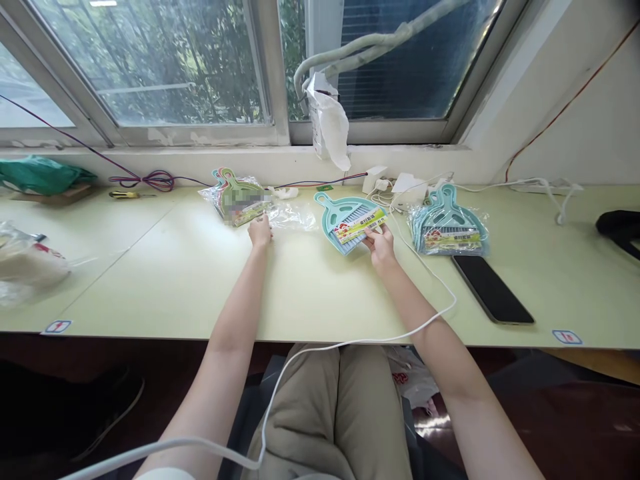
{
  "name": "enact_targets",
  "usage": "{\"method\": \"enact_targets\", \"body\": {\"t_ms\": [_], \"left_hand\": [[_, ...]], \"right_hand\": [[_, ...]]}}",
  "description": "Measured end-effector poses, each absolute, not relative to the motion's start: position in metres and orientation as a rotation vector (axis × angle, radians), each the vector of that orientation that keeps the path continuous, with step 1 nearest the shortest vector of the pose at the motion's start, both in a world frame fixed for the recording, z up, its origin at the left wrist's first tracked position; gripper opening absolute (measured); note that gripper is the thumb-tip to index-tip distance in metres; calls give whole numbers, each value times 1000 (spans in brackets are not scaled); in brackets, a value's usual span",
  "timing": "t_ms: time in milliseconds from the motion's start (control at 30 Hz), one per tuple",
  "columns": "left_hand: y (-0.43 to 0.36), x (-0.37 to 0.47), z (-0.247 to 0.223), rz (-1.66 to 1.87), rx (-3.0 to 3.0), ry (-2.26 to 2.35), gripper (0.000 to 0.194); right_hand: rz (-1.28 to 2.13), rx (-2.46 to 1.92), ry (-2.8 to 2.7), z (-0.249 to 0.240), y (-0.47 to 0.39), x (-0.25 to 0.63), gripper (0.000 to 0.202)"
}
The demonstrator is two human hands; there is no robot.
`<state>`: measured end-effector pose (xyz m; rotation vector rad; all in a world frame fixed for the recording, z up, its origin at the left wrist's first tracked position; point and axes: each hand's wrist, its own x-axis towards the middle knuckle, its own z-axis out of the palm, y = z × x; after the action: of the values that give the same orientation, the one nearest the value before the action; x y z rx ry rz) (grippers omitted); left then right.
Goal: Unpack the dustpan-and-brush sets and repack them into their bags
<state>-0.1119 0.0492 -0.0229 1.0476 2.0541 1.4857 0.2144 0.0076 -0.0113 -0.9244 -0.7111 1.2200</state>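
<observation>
My right hand [381,245] grips the lower right edge of a light blue dustpan [336,208], which has a brush and a yellow-green label across it. My left hand [260,230] is closed beside the wrapped green and pink dustpans [235,190], at their lower right; whatever it pinches is too small to make out. Clear plastic film [293,217] lies between the hands. On the right, a stack of wrapped light blue dustpans [450,223] rests on the table.
A black phone [493,290] lies on the table [310,293] at the right. A white cable [453,300] crosses my right forearm. Filled plastic bags [30,267] are at the left, a screwdriver [125,195] and green bag [45,175] near the wall.
</observation>
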Motion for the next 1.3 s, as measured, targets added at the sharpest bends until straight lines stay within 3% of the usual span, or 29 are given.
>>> {"method": "enact_targets", "body": {"t_ms": [133, 333, 600, 700, 767, 867, 967, 1133, 1300], "left_hand": [[48, -108, -24, 1469, 1155, 2069, 34], [43, -112, -12, 1881, 960, 2075, 37], [22, -103, 5, 2040, 699, 2688, 47], [17, -78, 10, 2007, 1287, 2371, 32], [17, -52, 9, 1738, 1551, 1977, 31], [15, -11, 1, 1260, 1464, 1577, 52], [8, 15, -6, 1076, 1310, 1416, 39], [4, 17, -8, 1045, 1196, 1243, 37], [18, 4, -13, 1373, 1284, 1463, 32]], "right_hand": [[1223, -953, -719, -9, 5, 213, 43], [1255, -962, -740, -7, 2, 210, 43], [1257, -937, -785, -14, 3, 207, 43], [1254, -922, -794, -15, 4, 205, 43], [1248, -902, -787, -15, 4, 205, 44], [1233, -870, -768, -14, 4, 205, 44], [1230, -879, -751, -15, 6, 207, 42], [1324, -1013, -729, -19, 14, 212, 35], [1383, -1154, -889, -20, 23, 213, 12]]}}
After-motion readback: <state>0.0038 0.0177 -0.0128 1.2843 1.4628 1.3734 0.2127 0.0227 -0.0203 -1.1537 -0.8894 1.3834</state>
